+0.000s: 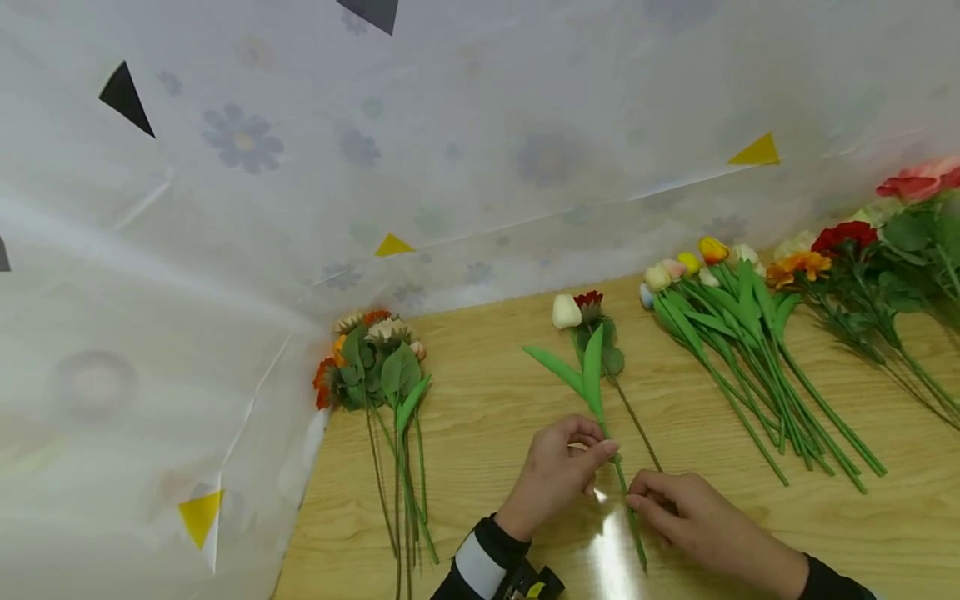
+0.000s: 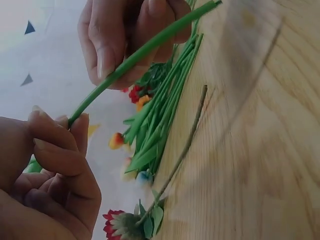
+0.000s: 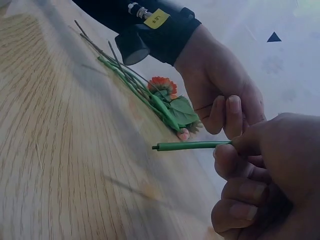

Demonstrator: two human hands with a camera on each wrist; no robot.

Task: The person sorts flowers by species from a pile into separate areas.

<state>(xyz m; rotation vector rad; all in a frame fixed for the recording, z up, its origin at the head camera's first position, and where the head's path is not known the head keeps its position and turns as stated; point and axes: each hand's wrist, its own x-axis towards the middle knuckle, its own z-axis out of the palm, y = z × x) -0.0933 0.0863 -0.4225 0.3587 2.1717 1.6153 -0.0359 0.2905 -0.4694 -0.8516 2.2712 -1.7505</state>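
Note:
A white artificial tulip (image 1: 567, 312) with two long green leaves is held above the table. My left hand (image 1: 558, 471) pinches its green stem just below the leaves, between thumb and fingers. Lower on the same stem, my right hand (image 1: 701, 521) grips it with thumb and forefinger. In the right wrist view the cut stem end (image 3: 175, 146) sticks out past the right fingers. A dark red flower (image 2: 116, 225) with a thin brown stem lies on the wood beneath, beside the tulip in the head view.
A mixed bunch of orange and cream flowers (image 1: 375, 358) lies at the left. To the right are a pile of tulips (image 1: 742, 333) and several leafy flowers (image 1: 862, 267). A patterned plastic sheet (image 1: 480, 167) rises behind the wooden table (image 1: 487, 375).

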